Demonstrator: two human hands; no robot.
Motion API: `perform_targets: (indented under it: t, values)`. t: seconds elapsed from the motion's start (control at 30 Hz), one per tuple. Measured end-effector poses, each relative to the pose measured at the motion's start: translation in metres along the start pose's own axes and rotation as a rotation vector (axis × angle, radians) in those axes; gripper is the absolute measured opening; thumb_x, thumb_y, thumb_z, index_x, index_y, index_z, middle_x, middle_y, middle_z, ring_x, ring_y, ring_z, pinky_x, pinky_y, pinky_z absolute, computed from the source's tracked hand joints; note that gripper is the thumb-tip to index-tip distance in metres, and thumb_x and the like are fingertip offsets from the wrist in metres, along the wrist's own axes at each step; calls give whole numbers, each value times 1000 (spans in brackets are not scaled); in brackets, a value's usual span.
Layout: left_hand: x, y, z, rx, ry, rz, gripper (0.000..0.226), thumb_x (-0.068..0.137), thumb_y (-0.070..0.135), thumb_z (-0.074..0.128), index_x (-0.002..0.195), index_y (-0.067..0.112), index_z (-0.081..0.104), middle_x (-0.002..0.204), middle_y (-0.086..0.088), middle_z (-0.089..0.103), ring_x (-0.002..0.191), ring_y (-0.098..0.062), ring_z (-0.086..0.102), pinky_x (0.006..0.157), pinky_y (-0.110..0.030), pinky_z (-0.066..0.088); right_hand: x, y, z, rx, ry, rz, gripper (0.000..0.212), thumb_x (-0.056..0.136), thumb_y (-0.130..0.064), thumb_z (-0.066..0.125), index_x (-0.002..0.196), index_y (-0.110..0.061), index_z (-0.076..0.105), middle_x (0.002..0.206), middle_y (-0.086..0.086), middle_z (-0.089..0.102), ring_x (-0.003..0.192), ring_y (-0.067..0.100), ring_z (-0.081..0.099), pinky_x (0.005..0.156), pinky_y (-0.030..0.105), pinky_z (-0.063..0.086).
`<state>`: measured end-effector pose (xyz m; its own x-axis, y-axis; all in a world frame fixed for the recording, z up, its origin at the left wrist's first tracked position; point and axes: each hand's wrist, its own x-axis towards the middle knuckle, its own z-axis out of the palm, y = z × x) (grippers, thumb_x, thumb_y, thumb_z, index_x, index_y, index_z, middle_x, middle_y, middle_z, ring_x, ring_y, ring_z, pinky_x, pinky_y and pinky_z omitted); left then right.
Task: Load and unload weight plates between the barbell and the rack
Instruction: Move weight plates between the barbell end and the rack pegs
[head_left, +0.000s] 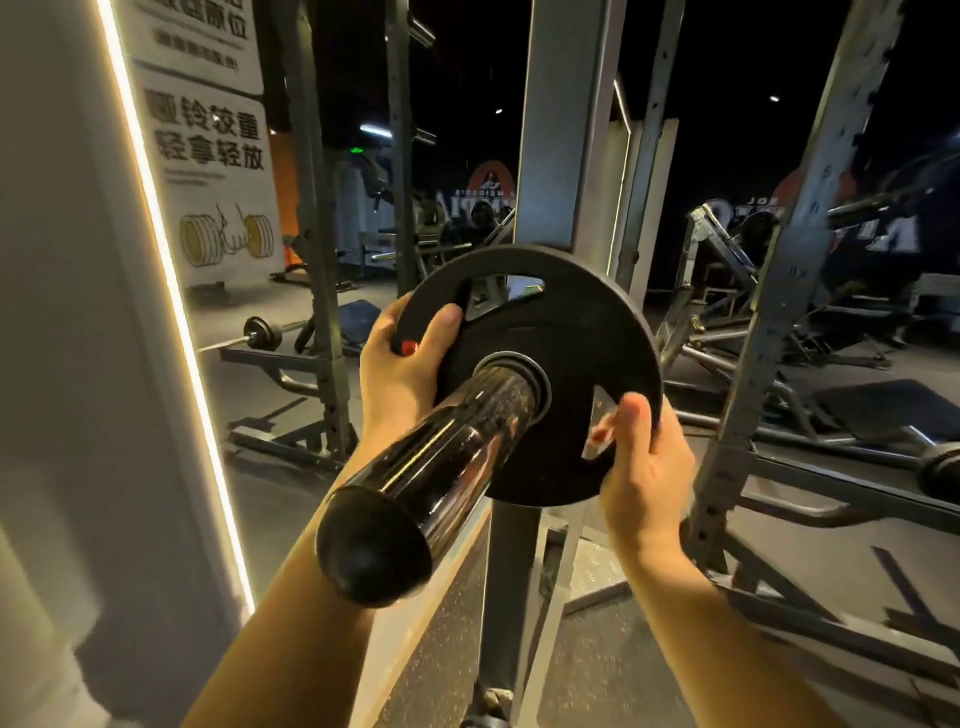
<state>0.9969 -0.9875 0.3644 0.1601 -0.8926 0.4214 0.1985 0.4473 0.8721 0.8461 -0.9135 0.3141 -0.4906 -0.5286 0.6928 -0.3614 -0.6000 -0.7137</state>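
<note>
A black weight plate (582, 332) with grip slots sits on the chrome barbell sleeve (457, 441), far along it near the collar. The sleeve's dark end cap (371, 551) points toward me. My left hand (400, 364) grips the plate's upper left rim, thumb across its face beside a slot. At the lower right, my right hand (644, 462) grips the rim with the thumb on the plate's face. The grey rack upright (566, 130) stands just behind the plate.
A mirror wall with a lit edge strip (156, 260) and a printed sign (208, 171) is on the left. Another rack upright (810, 260) rises on the right, with a barbell (940, 473) low beside it. Machines stand in the dark background.
</note>
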Motion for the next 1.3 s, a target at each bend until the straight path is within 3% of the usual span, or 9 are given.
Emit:
perform_targets:
  t: [0.1, 0.3, 0.47, 0.6, 0.67, 0.73, 0.87, 1.1, 1.3]
  values:
    - [2, 10, -3, 10, -86, 37, 45, 85, 33, 69, 125, 20, 55, 108, 0, 68, 89, -4, 68, 67, -10, 51, -6, 14, 3, 59, 33, 74, 93, 66, -93, 30, 93, -8, 57, 71, -17, 58, 70, -10, 58, 64, 2, 43]
    - [-2, 10, -4, 48, -38, -57, 63, 81, 50, 68, 135, 27, 43, 110, 11, 58, 92, 0, 57, 70, -14, 42, -10, -3, -8, 2, -113, 227, 32, 87, -58, 35, 84, -28, 48, 75, -16, 52, 65, -20, 52, 62, 0, 40]
    - [-21, 3, -12, 138, 40, -133, 73, 74, 66, 68, 133, 34, 40, 122, 8, 52, 110, -12, 53, 97, -30, 42, -11, -20, -27, -110, -281, 433, 30, 99, -49, 32, 93, -27, 52, 89, -11, 56, 89, 0, 56, 72, 12, 45]
    - [-83, -21, -38, -18, 37, -250, 24, 97, 21, 55, 121, 21, 51, 99, 8, 54, 113, -24, 56, 83, -23, 47, -35, -35, -54, -234, -356, 618, 48, 96, -60, 28, 121, -22, 44, 104, 2, 54, 102, 19, 51, 90, 37, 39]
    - [-124, -26, -49, 28, -38, -279, 7, 96, 21, 55, 99, 26, 57, 94, 3, 59, 103, -24, 58, 85, -31, 47, -51, -43, -69, -318, -418, 696, 68, 96, -59, 31, 131, -2, 43, 114, 24, 54, 97, 26, 50, 83, 35, 39]
    - [-162, -26, -57, 128, -159, -299, 10, 87, 31, 62, 87, 22, 59, 88, -4, 63, 92, -25, 61, 81, -35, 49, -73, -52, -83, -383, -490, 683, 65, 98, -48, 42, 125, 11, 49, 111, 36, 55, 84, 27, 48, 71, 32, 40]
    - [-238, -24, -58, 220, -329, -364, 9, 96, 21, 56, 89, 18, 61, 83, -4, 66, 73, -14, 62, 57, -15, 47, -116, -53, -120, -452, -525, 638, 13, 93, -26, 60, 84, -18, 60, 81, 7, 67, 79, 23, 65, 85, 48, 55]
    - [-386, -7, -8, 372, -679, -445, 8, 97, 17, 55, 95, 18, 63, 92, -6, 68, 76, -12, 61, 54, -7, 44, -203, -88, -256, -508, -716, 747, 11, 96, -23, 57, 100, -15, 64, 86, 1, 66, 76, 9, 64, 76, 24, 53]
    - [-540, 15, 68, 342, -922, -551, 8, 97, 19, 56, 100, 17, 63, 89, -1, 65, 76, -7, 60, 58, -11, 45, -275, -136, -435, -515, -536, 963, 11, 94, -24, 60, 98, -15, 66, 87, 6, 70, 70, 10, 65, 66, 21, 52]
